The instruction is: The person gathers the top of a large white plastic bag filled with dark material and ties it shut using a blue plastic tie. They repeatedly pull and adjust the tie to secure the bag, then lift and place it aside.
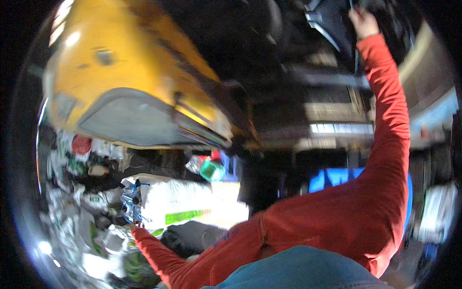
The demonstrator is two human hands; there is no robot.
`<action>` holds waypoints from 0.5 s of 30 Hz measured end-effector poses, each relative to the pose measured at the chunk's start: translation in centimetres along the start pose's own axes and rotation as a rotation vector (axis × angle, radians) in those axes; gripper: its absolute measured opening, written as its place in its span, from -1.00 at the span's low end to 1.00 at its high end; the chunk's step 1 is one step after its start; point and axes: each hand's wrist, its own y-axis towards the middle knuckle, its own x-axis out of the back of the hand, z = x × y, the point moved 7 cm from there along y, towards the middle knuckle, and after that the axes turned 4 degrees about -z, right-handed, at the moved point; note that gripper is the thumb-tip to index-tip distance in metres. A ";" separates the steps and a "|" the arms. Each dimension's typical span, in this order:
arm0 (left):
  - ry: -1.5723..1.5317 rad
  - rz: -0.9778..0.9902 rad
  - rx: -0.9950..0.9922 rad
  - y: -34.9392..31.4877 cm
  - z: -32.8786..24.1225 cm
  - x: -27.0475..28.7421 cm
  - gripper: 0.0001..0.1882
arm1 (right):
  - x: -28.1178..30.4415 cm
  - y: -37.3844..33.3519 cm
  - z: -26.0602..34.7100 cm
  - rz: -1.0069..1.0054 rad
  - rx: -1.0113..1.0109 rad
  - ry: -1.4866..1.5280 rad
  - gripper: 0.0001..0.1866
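My left hand [136, 225] reaches out low on the left, over a heap of mixed discards. Its fingers meet the lower end of a bluish, see-through plastic bundle [131, 201] with dark round spots, and seem closed on it. High at the upper right, my right hand [364, 23] is raised on an outstretched arm, fingers bent in. Beside it is a dark, shiny sheet-like thing [332, 29] with pale edges. Blur hides what exactly the right fingers hold.
A large yellow housing [130, 58] with a grey panel fills the upper left. Below lies the heap [86, 212] of plastic and scraps. A green container [211, 170] stands beyond a bright white surface [180, 197]. Something blue [332, 178] shows behind my right arm.
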 end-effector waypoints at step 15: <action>-0.018 0.037 -0.277 1.0 1.2 -2.1 -0.74 | 18.4 -68.6 -5.5 1.177 -0.713 -0.635 -0.64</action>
